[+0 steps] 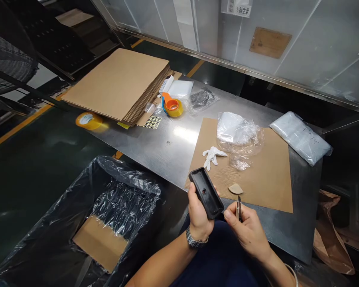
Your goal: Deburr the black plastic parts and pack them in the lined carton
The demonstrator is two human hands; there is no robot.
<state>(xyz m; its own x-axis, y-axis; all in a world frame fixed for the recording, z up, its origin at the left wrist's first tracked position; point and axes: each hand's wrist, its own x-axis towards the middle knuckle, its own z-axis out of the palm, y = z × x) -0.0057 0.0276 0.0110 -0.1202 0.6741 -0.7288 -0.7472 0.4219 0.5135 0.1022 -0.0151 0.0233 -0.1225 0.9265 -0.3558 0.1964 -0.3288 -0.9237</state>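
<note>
My left hand point(199, 213) is closed around a black rectangular box-like part point(208, 195), tilted with its hollow side up and a small hole in its floor. Between the thumb and fingers of my right hand point(245, 227) is a small metal utility knife point(238, 209), pointing away from me. Just beyond the knife's tip lies a tan wedge-shaped piece point(236, 189) on a flat cardboard sheet point(273, 175). A white glove point(212, 156) rests on the sheet beyond the black part. Clear plastic bags point(236, 129) lie behind the glove.
A metal table point(155, 155) carries a cardboard stack point(122, 83), an orange tape dispenser point(172, 105), a tape roll point(89, 120), a sticker sheet point(152, 122) and a plastic-wrapped packet point(300, 137). A bin lined with black plastic point(122, 179) stands at left, holding cardboard point(101, 243).
</note>
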